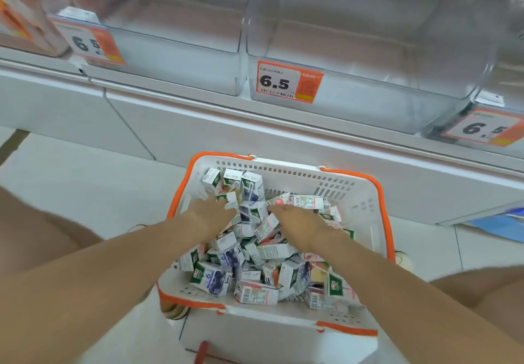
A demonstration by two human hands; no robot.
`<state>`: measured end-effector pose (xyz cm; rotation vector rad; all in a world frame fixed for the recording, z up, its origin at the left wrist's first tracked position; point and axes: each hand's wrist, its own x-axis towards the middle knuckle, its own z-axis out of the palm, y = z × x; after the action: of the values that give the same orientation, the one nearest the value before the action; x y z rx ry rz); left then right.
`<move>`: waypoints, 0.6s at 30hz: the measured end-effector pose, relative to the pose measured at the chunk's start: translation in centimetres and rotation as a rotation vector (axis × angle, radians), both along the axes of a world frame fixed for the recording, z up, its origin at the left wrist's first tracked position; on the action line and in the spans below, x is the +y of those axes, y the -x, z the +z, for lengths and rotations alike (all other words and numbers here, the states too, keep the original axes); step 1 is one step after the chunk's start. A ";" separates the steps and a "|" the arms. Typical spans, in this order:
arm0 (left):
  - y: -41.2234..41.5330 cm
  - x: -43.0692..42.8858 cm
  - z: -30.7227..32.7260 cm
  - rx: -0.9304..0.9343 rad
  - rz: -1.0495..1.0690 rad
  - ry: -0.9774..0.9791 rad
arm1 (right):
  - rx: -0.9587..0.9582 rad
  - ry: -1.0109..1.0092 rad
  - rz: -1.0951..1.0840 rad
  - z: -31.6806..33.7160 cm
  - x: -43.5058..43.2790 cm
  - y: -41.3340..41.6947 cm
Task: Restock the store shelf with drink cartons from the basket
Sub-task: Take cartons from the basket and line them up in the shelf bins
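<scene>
An orange-and-white price tag (289,85) on the front of the middle clear shelf bin (368,60) reads "6.5" above a barcode. The left tag (90,43) and right tag (485,129) show the same "6.5", blurred. Print on the drink cartons (255,261) in the basket (365,202) is too small to read.

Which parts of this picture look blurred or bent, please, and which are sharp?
Head view: the middle orange-and-white 6.5 price tag and the drink cartons in the white, orange-rimmed basket are sharp; the left price tag and clear plastic shelf bins blur; the white shelf edge bows from lens distortion.
</scene>
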<state>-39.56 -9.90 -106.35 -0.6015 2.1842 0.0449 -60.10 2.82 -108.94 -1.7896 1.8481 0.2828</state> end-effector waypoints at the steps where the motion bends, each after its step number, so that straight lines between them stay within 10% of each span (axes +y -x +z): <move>1: 0.0 -0.2 -0.1 0.021 0.000 0.002 | 0.027 0.016 0.020 -0.3 -0.2 -0.3; 7: -0.1 -1.4 -0.5 0.199 0.088 -0.032 | 0.118 0.051 0.082 0.1 -1.4 -1.1; 18: -0.1 -5.9 10.4 0.731 0.811 -0.599 | -0.440 0.311 -0.339 9.2 -3.1 -1.4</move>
<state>-39.42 -15.76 -95.93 -1.1834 2.2325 1.4819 -58.68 -0.27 -99.73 -1.5262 1.8895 -0.5100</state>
